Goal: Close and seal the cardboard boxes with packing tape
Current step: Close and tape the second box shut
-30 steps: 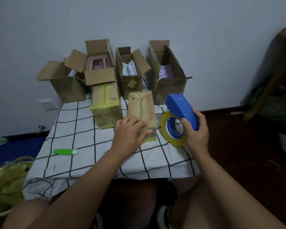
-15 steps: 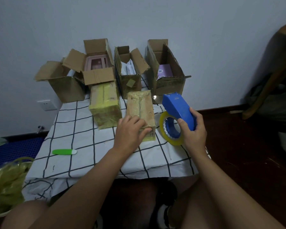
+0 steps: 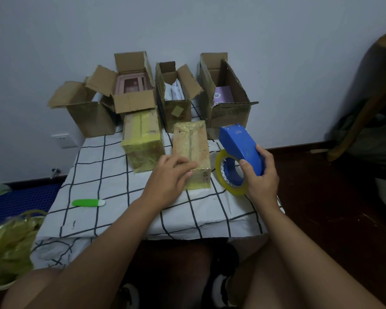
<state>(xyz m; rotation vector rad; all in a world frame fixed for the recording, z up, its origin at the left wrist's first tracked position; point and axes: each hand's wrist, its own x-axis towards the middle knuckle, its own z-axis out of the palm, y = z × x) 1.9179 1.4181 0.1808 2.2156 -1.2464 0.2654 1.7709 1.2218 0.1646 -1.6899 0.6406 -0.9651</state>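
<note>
A small brown taped box (image 3: 191, 150) lies shut in the middle of the table, wrapped in shiny yellow tape, and a second taped box (image 3: 142, 141) lies shut just to its left, a bit farther back. Behind them, by the wall, four open boxes stand in a row with their flaps up: a far-left box (image 3: 88, 112), a box with a pink thing inside (image 3: 132, 85), a narrow box with white things inside (image 3: 176, 94) and a big box with a purple thing inside (image 3: 227, 97). To the right of the near taped box a blue tape dispenser (image 3: 240, 148) is held up off the table, tilted, with its yellow tape roll (image 3: 230, 175) hanging low on the near side.
</note>
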